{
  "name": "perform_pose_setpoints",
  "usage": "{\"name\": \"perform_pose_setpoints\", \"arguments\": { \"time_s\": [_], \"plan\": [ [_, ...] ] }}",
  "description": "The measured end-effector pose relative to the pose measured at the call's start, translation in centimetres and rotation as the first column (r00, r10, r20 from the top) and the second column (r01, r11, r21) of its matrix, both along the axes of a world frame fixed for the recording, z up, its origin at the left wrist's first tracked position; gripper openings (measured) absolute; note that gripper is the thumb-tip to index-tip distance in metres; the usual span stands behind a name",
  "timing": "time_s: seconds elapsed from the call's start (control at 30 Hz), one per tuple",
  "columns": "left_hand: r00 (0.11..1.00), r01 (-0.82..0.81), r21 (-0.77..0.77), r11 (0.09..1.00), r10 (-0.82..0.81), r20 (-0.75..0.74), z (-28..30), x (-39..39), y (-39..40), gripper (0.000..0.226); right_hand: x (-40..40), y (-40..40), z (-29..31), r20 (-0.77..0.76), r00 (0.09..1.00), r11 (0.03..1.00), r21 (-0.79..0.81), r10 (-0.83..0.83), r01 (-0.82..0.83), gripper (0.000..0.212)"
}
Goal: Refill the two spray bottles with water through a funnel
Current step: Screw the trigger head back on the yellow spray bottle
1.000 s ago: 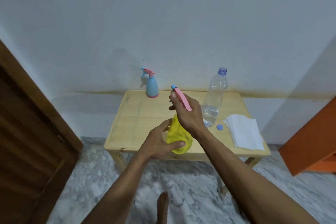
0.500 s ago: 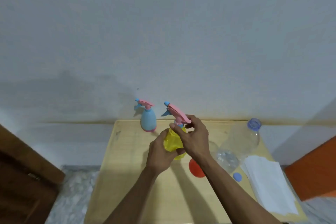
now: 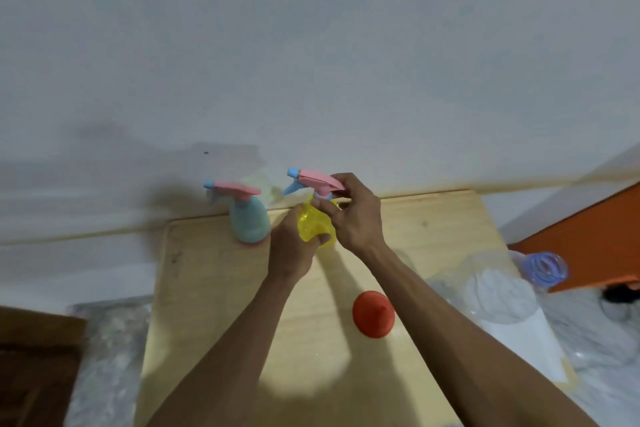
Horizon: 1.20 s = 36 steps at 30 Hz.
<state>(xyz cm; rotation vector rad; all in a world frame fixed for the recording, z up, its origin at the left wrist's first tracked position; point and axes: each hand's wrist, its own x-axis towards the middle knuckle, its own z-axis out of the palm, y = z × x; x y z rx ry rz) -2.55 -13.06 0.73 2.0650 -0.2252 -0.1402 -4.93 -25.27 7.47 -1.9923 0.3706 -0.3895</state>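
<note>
A yellow spray bottle [image 3: 313, 224] with a pink and blue trigger head [image 3: 313, 180] is upright at the back of the wooden table [image 3: 214, 305]. My left hand [image 3: 292, 246] wraps its body from the left. My right hand [image 3: 353, 213] pinches the neck and the rear of the trigger head. A blue spray bottle [image 3: 250, 222] with a pink head stands just left of it, untouched. An orange-red funnel [image 3: 373, 314] lies on the table under my right forearm. A clear water bottle [image 3: 498, 288] with a blue cap ring [image 3: 545, 269] stands at the right.
White paper towels [image 3: 526, 340] lie at the table's right edge under the water bottle. A white wall runs directly behind the table. An orange cabinet [image 3: 595, 232] is at the right, a brown wooden door [image 3: 34, 367] at the lower left. Marble floor surrounds the table.
The view has closed in on the table and tilted. Both hands carried the yellow bottle from the front edge to the back, next to the blue bottle. The funnel has come into view.
</note>
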Motion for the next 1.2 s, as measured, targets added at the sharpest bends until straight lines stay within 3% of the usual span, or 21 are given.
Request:
{"name": "perform_pose_setpoints", "arguments": {
  "time_s": [0.77, 0.83, 1.0, 1.2],
  "plan": [
    [0.992, -0.092, 0.070, 0.993, 0.097, -0.080, -4.7, 3.7, -2.2, 0.070, 3.4, -0.9, -2.8, -0.093, 0.996, 1.000, 0.011, -0.009, 0.010, 0.031],
    [0.993, -0.087, 0.086, 0.992, 0.094, -0.076, -4.7, 3.7, -2.2, 0.074, 3.2, -1.0, -2.6, -0.110, 0.994, 1.000, 0.012, 0.006, -0.004, 0.036],
    [0.992, -0.089, 0.130, 0.988, 0.101, -0.083, -3.3, 2.3, -1.6, 0.096, 1.3, -1.2, -1.5, -0.179, 0.984, 0.998, -0.065, -0.010, -0.002, 0.072],
    [0.979, -0.183, 0.144, 0.973, 0.194, -0.066, -2.1, -1.5, 1.0, 0.083, -2.6, 0.0, 0.5, -0.097, 0.995, 0.999, -0.045, -0.016, 0.012, 0.062]
  ]
}}
